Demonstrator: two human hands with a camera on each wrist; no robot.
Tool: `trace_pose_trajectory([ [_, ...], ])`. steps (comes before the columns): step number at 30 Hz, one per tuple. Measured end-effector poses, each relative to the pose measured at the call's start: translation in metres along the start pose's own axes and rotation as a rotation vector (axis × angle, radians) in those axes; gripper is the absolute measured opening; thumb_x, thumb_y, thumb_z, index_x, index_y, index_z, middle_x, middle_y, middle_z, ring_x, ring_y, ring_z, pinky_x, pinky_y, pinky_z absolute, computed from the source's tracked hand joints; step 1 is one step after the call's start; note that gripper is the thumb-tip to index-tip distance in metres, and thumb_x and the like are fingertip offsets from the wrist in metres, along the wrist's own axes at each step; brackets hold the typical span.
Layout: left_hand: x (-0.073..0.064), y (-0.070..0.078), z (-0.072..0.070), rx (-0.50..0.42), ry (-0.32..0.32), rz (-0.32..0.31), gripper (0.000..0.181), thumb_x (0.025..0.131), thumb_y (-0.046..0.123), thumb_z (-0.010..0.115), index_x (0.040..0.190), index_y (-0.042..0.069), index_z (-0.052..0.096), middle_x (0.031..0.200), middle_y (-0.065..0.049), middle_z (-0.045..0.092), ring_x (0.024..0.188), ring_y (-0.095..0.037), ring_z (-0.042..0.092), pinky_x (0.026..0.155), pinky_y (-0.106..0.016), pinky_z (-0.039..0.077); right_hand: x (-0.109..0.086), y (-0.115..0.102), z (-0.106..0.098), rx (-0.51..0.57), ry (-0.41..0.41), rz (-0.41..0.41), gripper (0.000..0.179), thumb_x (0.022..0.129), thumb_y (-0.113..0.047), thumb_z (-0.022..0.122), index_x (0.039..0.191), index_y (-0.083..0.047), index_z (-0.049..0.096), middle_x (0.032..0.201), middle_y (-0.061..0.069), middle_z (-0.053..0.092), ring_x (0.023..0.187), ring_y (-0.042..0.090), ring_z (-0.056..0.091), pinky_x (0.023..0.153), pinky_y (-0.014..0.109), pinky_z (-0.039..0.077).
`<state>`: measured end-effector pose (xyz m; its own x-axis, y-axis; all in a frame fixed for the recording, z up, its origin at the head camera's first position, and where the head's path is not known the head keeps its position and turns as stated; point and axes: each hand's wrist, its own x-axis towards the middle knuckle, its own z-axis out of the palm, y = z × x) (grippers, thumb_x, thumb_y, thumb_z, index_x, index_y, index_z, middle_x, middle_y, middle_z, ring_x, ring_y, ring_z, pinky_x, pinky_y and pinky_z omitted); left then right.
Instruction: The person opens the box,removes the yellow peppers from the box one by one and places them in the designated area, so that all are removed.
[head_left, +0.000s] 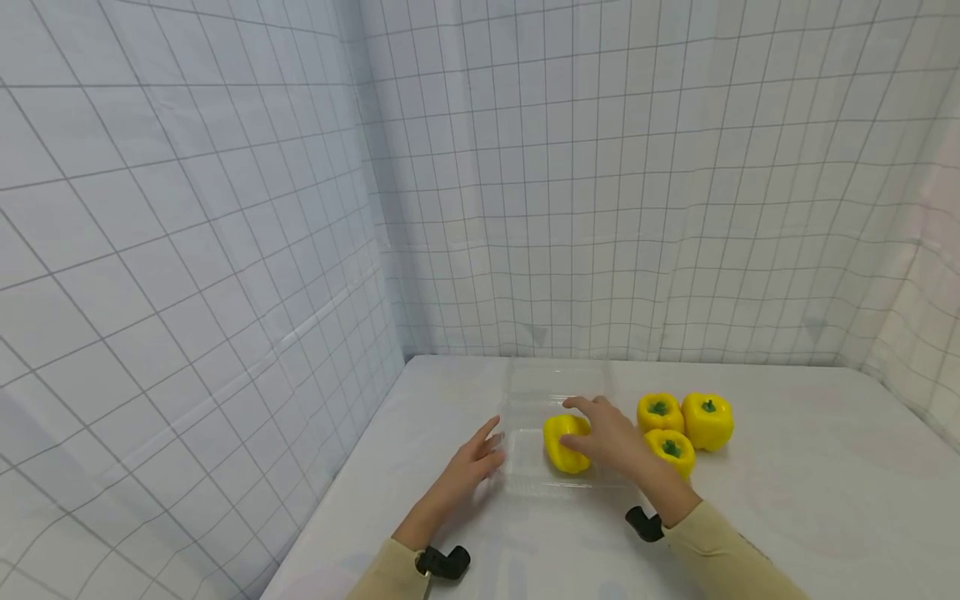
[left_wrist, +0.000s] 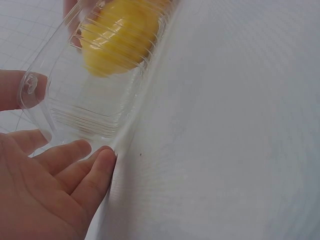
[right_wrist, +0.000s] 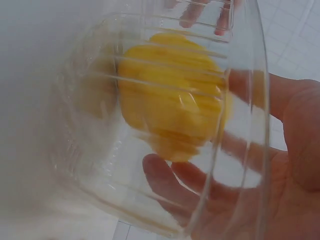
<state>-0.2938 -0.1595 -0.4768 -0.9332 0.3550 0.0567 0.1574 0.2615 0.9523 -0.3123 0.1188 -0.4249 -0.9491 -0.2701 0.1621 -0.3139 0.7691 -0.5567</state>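
Observation:
A yellow bell pepper [head_left: 562, 454] lies in the base of a clear plastic clamshell box [head_left: 525, 457]. My right hand [head_left: 611, 437] is over the box with its fingers spread around the pepper; the thumb is at its near side, and in the right wrist view a small gap shows below the other fingers. My left hand [head_left: 468, 467] is at the box's left side. In the left wrist view its fairly straight fingers [left_wrist: 75, 160] lie along the outer wall, and the thumb [left_wrist: 15, 90] is by the rim's corner tab. Whether they touch the plastic is hard to tell.
Three more yellow bell peppers [head_left: 707, 421] stand close together on the white table [head_left: 795, 483], right of the box and beside my right wrist. The box's raised or folded-back lid [head_left: 558, 379] is at the rear. White gridded cloth [head_left: 600, 183] hangs around the table.

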Motion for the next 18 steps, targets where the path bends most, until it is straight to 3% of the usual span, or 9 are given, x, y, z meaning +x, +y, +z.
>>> trace_pose_trajectory([
  [18, -0.0009, -0.0004, 0.0003, 0.005, 0.015, 0.003, 0.065, 0.107, 0.027, 0.052, 0.163, 0.018, 0.02, 0.159, -0.02, 0.033, 0.145, -0.036, 0.034, 0.107, -0.055, 0.039, -0.0006, -0.0043, 0.0071, 0.056, -0.03, -0.002, 0.046, 0.084, -0.036, 0.082, 0.124, -0.022, 0.065, 0.115, 0.003, 0.06, 0.1, 0.024, 0.055, 0.095, 0.05, 0.048],
])
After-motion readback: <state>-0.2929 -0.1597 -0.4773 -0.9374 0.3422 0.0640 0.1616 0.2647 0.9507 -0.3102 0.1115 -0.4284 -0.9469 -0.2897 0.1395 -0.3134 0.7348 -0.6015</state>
